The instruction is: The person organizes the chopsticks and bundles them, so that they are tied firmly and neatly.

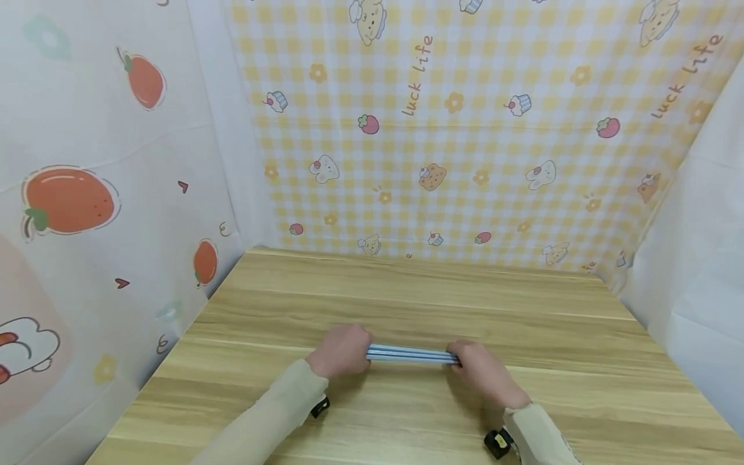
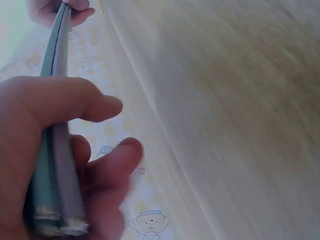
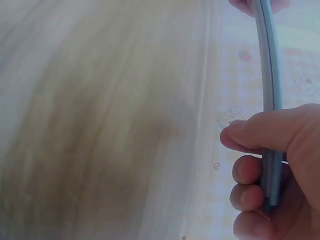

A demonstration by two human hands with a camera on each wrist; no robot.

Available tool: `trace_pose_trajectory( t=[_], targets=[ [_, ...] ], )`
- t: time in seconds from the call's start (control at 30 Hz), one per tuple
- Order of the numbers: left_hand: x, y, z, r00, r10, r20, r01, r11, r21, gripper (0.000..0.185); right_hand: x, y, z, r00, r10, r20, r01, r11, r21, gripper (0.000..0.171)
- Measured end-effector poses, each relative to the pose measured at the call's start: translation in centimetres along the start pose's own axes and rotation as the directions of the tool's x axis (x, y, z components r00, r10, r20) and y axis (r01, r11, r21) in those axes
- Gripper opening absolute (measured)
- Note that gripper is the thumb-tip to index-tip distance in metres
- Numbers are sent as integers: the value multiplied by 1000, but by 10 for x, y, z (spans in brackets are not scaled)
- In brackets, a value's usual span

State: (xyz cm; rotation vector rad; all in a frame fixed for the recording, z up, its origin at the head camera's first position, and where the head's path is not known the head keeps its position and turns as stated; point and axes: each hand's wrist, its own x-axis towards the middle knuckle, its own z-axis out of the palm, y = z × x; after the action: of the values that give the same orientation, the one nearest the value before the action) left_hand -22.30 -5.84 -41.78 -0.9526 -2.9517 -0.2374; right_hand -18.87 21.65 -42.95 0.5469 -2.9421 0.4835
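Observation:
A thin light-blue book or pad [image 1: 411, 354] is held edge-on just above the wooden table [image 1: 407, 290], near its middle front. My left hand [image 1: 343, 350] grips its left end, thumb on one face and fingers curled round the other. My right hand [image 1: 479, 365] grips the right end the same way. In the left wrist view the blue pad [image 2: 56, 150] runs from my left hand [image 2: 75, 150] to the far hand at top. In the right wrist view the pad [image 3: 267, 100] bows slightly above my right hand [image 3: 270, 165].
Patterned sheets wall the table in: fruit prints on the left [image 1: 87, 194], yellow check at the back [image 1: 465, 129], plain white on the right [image 1: 697, 258]. Beige sleeves cover both forearms.

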Motion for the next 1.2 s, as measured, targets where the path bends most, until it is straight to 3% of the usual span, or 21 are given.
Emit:
trace_pose_trajectory(
  t=[0.17, 0.33, 0.6, 0.7, 0.77, 0.83, 0.9, 1.03, 1.1, 1.2],
  targets=[
    [-2, 2, -4, 1000, -6, 5, 7, 1000, -28, 32, 1, -3, -2, 999, 37, 4, -37, 999, 35, 21],
    [-3, 2, -5, 1000, -12, -2, 12, 1000, 4, 24, 1, -5, -3, 999, 33, -28, -32, 999, 30, 23],
    [-4, 4, -5, 1000, -6, -24, 8, 996, 84, 40, 1, -6, -5, 997, 45, -69, -41, 998, 46, 21],
    [-4, 3, -5, 1000, -9, -23, 11, 995, 98, 43, 1, -2, -8, 999, 48, -23, -44, 989, 139, 16],
    [-4, 3, -5, 1000, -18, -21, 19, 996, 86, 40, 1, 3, -11, 998, 52, 24, -57, 966, 252, 12],
    [-4, 3, -4, 1000, -26, -18, 27, 995, 92, 37, 1, 8, -13, 995, 78, 68, -99, 916, 390, 17],
    [-4, 3, -5, 999, -36, -18, 37, 994, 100, 37, 2, 11, -14, 983, 144, 109, -180, 831, 527, 32],
    [-5, 7, -7, 999, -30, -43, 35, 991, 129, 42, 4, 13, -11, 949, 256, 182, -305, 614, 728, 54],
    [-5, 9, -8, 998, -15, -63, 24, 989, 145, 42, 3, 13, -9, 945, 248, 212, -315, 531, 787, 59],
    [-5, 11, -8, 996, -2, -86, 15, 988, 151, 37, 3, 11, -8, 954, 198, 224, -291, 451, 844, 63]
  ],
)
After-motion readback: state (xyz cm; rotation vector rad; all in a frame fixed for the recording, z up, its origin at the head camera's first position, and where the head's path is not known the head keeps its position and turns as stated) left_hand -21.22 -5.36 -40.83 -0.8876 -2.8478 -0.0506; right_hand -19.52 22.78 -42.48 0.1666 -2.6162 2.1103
